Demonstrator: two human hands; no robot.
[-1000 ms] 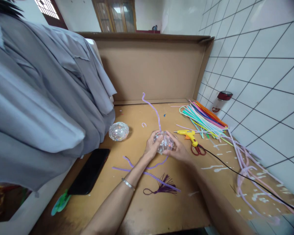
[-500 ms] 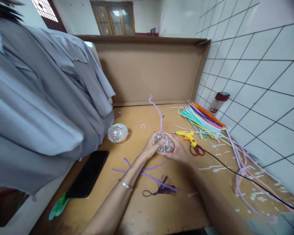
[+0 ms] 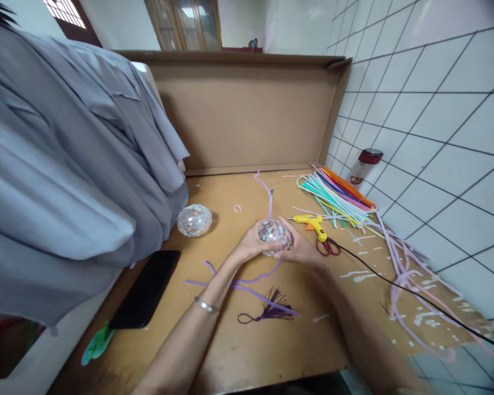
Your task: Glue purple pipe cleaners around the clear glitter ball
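Between my two hands is a clear, round, faceted ball [image 3: 275, 235] with white and orange flecks. My left hand [image 3: 251, 241] curls round its left side, and my right hand [image 3: 299, 246] clasps its right side. A purple pipe cleaner [image 3: 268, 196] runs away from the far side of the ball; whether it is attached I cannot tell. Nearer to me, several more purple pipe cleaners [image 3: 255, 291] lie under and beside my left forearm, one crossing a dark purple tassel [image 3: 274, 306]. A second similar clear ball [image 3: 195, 220] rests on the table to the left.
A yellow glue gun [image 3: 310, 220] with a black cord lies right of my hands, over red-handled scissors [image 3: 328, 247]. Coloured pipe cleaners [image 3: 337, 196] and a red-lidded jar [image 3: 364, 166] are by the tiled wall. A black phone [image 3: 146, 291] and grey cloth [image 3: 86, 181] occupy the left; cardboard [image 3: 247, 115] stands behind.
The ball has turned a little in my hands, and my left thumb has shifted off its front toward the side. The view has tilted slightly. Other things on the table lie as before.
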